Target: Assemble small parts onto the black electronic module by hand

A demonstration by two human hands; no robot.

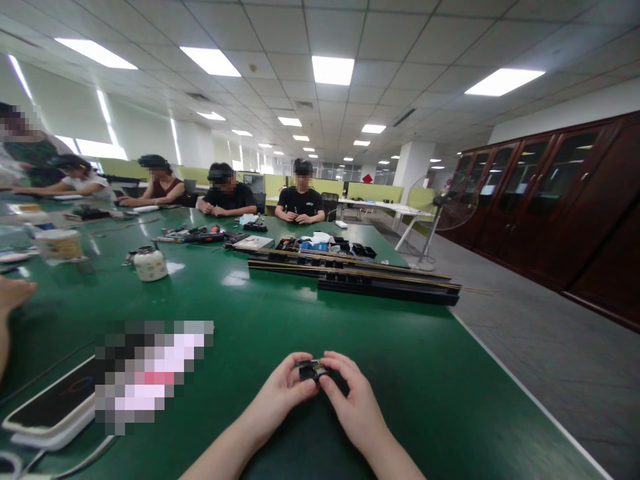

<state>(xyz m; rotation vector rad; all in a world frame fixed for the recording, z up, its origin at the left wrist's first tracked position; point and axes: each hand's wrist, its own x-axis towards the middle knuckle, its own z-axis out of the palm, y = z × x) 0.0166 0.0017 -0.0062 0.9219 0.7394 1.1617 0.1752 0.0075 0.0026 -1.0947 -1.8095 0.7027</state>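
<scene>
L hand (280, 390) & R hand (355, 390): both pinching sm. black boxy part (309, 372) betw. them, near side of glossy green bench (240, 327). To L: black-screened phone (55, 395), white edges; beyond it, squat cream jar (151, 267). Past hands, to R: long black trough-like strips (385, 292). Opp. side: seated person (301, 199), black tee.

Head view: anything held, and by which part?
A small dark piece, exact type unclear: left hand grips its left end, right hand its right end.

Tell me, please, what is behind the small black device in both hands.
Green tabletop, then long black bars; the device, left hand and right hand hide what's directly behind.
</scene>
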